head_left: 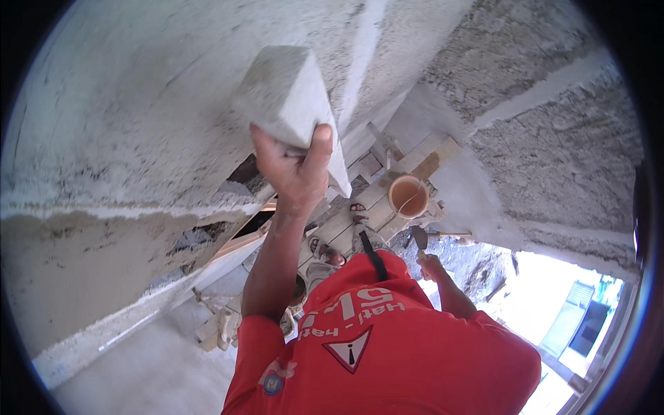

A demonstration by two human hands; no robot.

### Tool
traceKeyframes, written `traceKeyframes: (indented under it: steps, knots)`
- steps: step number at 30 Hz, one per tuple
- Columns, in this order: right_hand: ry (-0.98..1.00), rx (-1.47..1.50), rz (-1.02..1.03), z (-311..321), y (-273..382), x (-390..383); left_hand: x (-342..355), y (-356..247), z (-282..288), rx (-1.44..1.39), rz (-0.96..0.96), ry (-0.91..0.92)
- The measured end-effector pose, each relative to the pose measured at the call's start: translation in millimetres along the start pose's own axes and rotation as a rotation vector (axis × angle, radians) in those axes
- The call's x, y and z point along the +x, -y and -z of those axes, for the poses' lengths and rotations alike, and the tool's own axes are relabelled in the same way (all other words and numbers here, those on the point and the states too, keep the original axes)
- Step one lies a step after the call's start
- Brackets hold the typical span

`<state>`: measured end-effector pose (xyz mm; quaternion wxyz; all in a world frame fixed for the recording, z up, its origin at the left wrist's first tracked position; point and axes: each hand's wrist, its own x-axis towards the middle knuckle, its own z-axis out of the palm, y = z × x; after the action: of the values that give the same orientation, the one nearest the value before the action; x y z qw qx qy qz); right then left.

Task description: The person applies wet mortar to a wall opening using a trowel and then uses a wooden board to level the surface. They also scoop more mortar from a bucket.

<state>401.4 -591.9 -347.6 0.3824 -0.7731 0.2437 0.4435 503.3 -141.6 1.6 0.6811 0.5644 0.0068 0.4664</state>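
My left hand (297, 162) grips a long, pale grey-white rectangular block or board (280, 86) with thumb and fingers, raised in front of the rough plastered wall (124, 117). Whether the block touches the wall, I cannot tell. Lower on the right, beside my red shirt (387, 346), my right hand (429, 266) is closed round the handle of a metal trowel (420, 238), held with its blade upward. Below my raised arm, my sandaled feet (325, 250) stand on wooden planks (373, 200).
An orange bucket (408, 197) with murky liquid sits on the planks near my feet. A rough concrete wall (539, 159) rises on the right, above a bright opening (553, 297). At the left are a wood-framed gap (235, 245) in the wall and scattered timber pieces (214, 325) lower down.
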Motion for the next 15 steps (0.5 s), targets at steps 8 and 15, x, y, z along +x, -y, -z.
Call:
traceKeyframes:
  steps: [8,15]
  knots:
    - [-0.111,0.090,-0.077,49,-32,-12,27,63,-135,-0.095,-0.038,0.317]
    - [-0.243,0.342,-0.075,108,-55,-8,31,109,-252,-0.345,-0.008,0.435]
